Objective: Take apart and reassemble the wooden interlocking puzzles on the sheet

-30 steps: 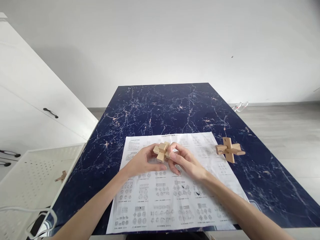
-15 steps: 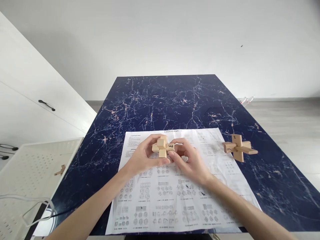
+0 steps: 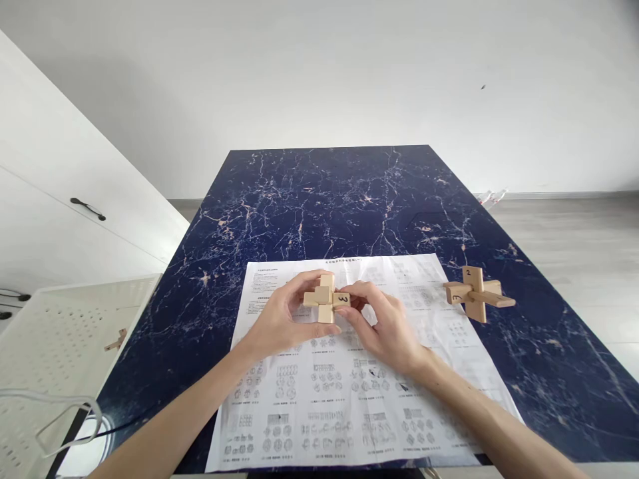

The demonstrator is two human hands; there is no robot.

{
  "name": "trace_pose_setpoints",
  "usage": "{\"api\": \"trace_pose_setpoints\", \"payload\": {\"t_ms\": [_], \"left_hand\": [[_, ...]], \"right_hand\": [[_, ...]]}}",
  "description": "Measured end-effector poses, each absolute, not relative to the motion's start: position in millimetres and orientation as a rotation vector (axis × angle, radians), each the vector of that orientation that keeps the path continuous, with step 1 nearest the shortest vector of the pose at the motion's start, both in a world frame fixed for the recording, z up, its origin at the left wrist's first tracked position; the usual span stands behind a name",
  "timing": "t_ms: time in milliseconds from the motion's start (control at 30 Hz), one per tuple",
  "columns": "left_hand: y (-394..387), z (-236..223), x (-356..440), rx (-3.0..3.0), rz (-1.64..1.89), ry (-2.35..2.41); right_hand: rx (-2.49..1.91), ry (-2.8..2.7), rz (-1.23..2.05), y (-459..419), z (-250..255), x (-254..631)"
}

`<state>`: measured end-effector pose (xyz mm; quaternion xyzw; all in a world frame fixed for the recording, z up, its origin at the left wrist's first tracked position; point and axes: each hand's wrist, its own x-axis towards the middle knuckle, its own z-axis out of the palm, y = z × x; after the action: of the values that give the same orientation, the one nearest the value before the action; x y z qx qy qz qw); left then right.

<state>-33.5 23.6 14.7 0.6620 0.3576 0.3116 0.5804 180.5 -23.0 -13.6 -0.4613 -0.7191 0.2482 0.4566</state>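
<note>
Between my two hands is a pale wooden burr puzzle (image 3: 325, 297) of crossed bars, held over the upper part of a printed sheet (image 3: 329, 459). My left hand (image 3: 285, 307) grips its far and near ends with fingers and thumb. On the right, my right hand (image 3: 378, 316) pinches the bar marked "3". Its inner joints are hidden. A second, darker wooden burr puzzle (image 3: 476, 295), with bars marked "2" and "6", rests on the table right of the sheet.
The dark blue marbled table (image 3: 309, 193) runs toward a white wall. At left, a white perforated surface (image 3: 44, 346) carries a small wooden piece (image 3: 116, 340) and a white cable (image 3: 64, 399). Beyond it is a white cabinet with a black handle (image 3: 88, 208).
The held puzzle has been tilted, so its top and the "3" face show flatter toward me. Both hands keep their grip, and the other puzzle still lies on the table.
</note>
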Motion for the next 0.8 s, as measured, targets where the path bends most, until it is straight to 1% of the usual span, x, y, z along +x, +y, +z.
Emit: {"api": "trace_pose_setpoints", "payload": {"t_ms": [500,667,800], "left_hand": [[32,13,-36,1.440,0.561,0.698],[36,15,-35,1.307,0.474,0.594],[36,7,-35,1.140,0.489,0.463]], "right_hand": [[-1.086,-1.865,0.518,-24,-6,186],[-0.997,-1.963,0.419,-22,-2,186],[-0.833,-2.040,0.287,-19,-2,185]]}}
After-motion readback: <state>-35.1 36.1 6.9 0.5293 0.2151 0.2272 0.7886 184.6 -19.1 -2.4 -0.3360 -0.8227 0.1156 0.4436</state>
